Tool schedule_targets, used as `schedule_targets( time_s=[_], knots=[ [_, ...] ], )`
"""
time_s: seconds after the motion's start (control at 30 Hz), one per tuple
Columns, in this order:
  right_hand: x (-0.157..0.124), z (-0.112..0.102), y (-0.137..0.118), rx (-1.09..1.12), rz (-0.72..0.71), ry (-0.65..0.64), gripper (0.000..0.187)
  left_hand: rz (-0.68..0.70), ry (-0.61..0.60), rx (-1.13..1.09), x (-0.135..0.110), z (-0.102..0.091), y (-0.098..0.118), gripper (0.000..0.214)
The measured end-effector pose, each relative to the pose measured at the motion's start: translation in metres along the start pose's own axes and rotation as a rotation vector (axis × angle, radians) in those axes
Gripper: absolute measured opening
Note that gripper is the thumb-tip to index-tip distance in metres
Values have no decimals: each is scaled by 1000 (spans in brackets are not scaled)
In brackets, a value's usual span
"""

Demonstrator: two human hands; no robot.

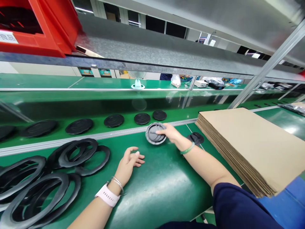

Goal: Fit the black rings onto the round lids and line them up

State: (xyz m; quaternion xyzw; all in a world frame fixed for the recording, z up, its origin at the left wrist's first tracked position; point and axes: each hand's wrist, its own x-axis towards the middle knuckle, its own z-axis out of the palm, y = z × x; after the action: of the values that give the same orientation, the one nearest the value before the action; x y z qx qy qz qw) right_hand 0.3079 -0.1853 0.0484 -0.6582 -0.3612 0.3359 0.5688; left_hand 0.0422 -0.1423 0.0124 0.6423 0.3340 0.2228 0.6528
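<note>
My right hand (pixel 170 133) grips a round black disc (pixel 153 135) with a shiny rim, holding it just above the green table near the conveyor edge. My left hand (pixel 130 160) rests on the green table surface with its fingers loosely spread and holds nothing. A pile of black rubber rings (pixel 43 178) lies to the left of my left hand. Several black discs (pixel 113 120) lie in a row on the conveyor belt behind the held disc.
A stack of brown cardboard sheets (pixel 250 143) lies at the right. A small black part (pixel 196 138) sits beside it, behind my right wrist. A red bin (pixel 35 28) stands on the overhead shelf at top left. A metal post (pixel 264 70) slants up at right.
</note>
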Motion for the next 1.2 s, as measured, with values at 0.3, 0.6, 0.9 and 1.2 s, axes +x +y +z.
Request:
schedule_targets(
  time_s=[0.3, 0.6, 0.9, 1.2],
  knots=[
    [81, -129, -7, -769, -69, 309, 49, 25, -15, 63, 2, 0, 0, 62],
    [4, -171, 13, -738, -170, 122, 48, 19, -22, 88, 3, 1, 0, 61],
    [-97, -156, 57, -871, -147, 173, 44, 134, -84, 146, 0, 4, -2, 60],
    [-72, 18, 36, -801, -361, -261, 46, 418, -255, 540, -11, 2, 6, 57]
  ],
)
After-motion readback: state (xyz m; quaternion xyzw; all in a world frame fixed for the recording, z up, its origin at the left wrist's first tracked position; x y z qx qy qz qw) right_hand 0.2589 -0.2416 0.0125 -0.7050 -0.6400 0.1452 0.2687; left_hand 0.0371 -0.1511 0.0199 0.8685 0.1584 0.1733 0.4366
